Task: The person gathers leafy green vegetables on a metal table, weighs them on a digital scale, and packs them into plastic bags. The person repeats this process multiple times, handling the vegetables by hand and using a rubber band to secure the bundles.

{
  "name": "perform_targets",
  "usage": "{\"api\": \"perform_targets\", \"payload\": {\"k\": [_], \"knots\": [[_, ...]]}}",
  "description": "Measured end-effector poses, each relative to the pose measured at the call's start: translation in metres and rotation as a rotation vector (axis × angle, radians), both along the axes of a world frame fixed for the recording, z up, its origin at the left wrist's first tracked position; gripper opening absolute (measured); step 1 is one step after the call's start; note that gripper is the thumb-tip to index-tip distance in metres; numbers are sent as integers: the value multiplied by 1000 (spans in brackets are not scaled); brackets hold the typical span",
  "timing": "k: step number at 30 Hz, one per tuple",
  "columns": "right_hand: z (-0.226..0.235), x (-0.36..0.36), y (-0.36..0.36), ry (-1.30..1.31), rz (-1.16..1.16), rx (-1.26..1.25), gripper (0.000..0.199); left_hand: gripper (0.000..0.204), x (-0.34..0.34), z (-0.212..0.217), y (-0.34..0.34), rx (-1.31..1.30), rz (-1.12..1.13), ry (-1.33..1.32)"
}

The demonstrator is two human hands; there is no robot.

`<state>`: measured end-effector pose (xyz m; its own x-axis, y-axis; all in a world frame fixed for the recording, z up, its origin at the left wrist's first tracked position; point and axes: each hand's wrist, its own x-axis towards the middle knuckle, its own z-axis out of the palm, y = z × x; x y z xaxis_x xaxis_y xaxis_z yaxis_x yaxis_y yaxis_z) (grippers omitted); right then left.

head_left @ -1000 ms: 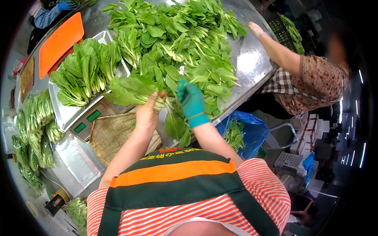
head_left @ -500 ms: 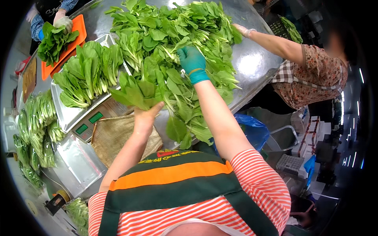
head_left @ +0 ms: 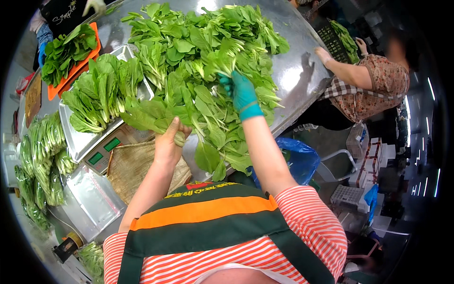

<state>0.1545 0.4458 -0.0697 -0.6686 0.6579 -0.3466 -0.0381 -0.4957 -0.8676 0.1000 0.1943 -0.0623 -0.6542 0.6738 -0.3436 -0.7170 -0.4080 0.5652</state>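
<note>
In my bare left hand [head_left: 170,142] is a small bunch of leafy greens [head_left: 146,116], stems toward my palm and leaves pointing left. My right hand [head_left: 241,94], in a teal glove, is closed round the pale stems of another leafy green [head_left: 223,61] held just over the heap. The large heap of loose greens [head_left: 189,40] spreads across the metal table [head_left: 293,52]. Left of my hands, a row of greens [head_left: 101,92] lies in the metal tray [head_left: 78,142] of a scale [head_left: 116,146] with lit green displays.
An orange tray [head_left: 71,78] with greens stands at the far left, by a person in a dark apron [head_left: 64,16]. Bagged greens [head_left: 42,151] and clear plastic bags [head_left: 92,189] lie at left. A blue bag [head_left: 298,158] hangs by the table's right edge, near another person [head_left: 373,83].
My right hand has drawn back slightly and raised a leafy green by its stems. The person at right has pulled an arm away from the heap. The person at far left has let go of the greens.
</note>
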Motion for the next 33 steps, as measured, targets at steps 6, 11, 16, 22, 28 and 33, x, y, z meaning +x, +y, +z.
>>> {"api": "perform_targets", "payload": {"k": [6, 11, 16, 22, 28, 33], "knots": [[7, 29, -63, 325, 180, -213, 24, 28, -2, 9, 13, -34, -34, -4], [13, 34, -104, 179, 319, -34, 22, 42, -4, 13, 25, -91, -18, 191], [11, 33, -114, 121, 420, 131, 20, 47, -6, 9, 25, -49, 5, 203], [9, 33, -115, 133, 449, 85, 21, 44, -7, 10, 18, 16, -21, 113], [5, 37, -112, 107, 508, 155, 24, 41, -5, -5, 17, -25, -36, 195], [25, 25, -105, 121, 200, 216, 26, 23, 2, 5, 13, -187, 75, 239]]}}
